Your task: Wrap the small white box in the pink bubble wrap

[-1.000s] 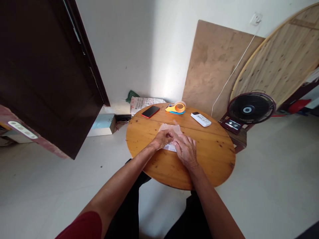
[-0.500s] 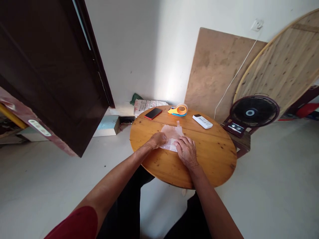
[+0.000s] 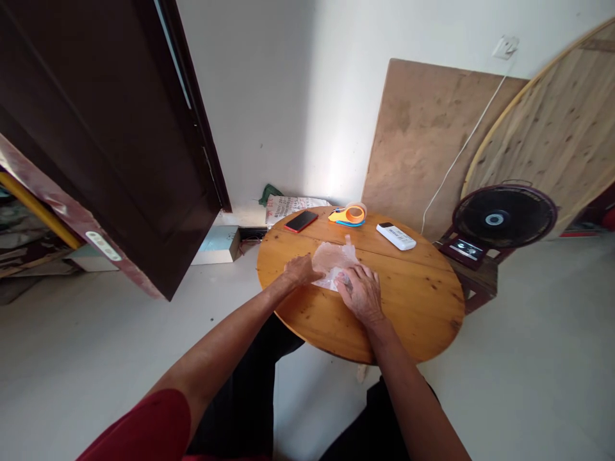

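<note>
A crumpled, translucent plastic wrap [image 3: 332,257] lies near the middle of the round wooden table [image 3: 408,301], a narrow strip sticking up at its far edge. At its left side is my left hand [image 3: 301,270], thumb stretched toward the wrap and apart from the fingers. My right hand [image 3: 364,293] rests over the right near corner, fingers bent, with some of the clear plastic between thumb and fingertips. Whether anything lies inside the wrap cannot be made out. Beyond it sits an orange and blue tape dispenser [image 3: 346,216] with a roll of clear tape.
A red-edged phone [image 3: 301,221] lies at the table's far left, and a white handheld device [image 3: 396,236] at the far right. A fan [image 3: 502,218] stands on a stool to the right. A dark door [image 3: 110,128] is on the left, with a pale box [image 3: 216,244] beside it.
My left thumb has straightened out from a closed grip at the wrap's left edge. The wrap's near edge looks more gathered under my right hand. The view has shifted slightly.
</note>
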A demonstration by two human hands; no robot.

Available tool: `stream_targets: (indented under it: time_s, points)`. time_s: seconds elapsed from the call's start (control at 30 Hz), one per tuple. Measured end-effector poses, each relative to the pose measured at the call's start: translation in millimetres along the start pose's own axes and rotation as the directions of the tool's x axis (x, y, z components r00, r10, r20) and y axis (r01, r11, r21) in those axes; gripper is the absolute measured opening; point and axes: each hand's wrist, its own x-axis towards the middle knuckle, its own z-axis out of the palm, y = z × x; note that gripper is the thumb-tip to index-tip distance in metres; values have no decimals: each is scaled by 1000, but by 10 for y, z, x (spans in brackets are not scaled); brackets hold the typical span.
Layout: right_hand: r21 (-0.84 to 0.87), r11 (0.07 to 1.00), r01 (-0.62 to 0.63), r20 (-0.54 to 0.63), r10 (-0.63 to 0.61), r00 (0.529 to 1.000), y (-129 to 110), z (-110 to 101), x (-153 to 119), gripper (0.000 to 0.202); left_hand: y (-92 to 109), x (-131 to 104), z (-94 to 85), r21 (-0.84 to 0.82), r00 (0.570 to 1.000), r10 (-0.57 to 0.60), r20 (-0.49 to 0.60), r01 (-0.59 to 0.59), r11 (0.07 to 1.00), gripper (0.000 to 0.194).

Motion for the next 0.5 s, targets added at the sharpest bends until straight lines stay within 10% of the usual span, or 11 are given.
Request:
stream_targets:
  time_s: [0.5]
  points:
    - [24, 999, 37, -1, -37, 999, -3, -11, -4, 28, 65, 21, 97, -566, 992, -43, 119, 103, 818, 9]
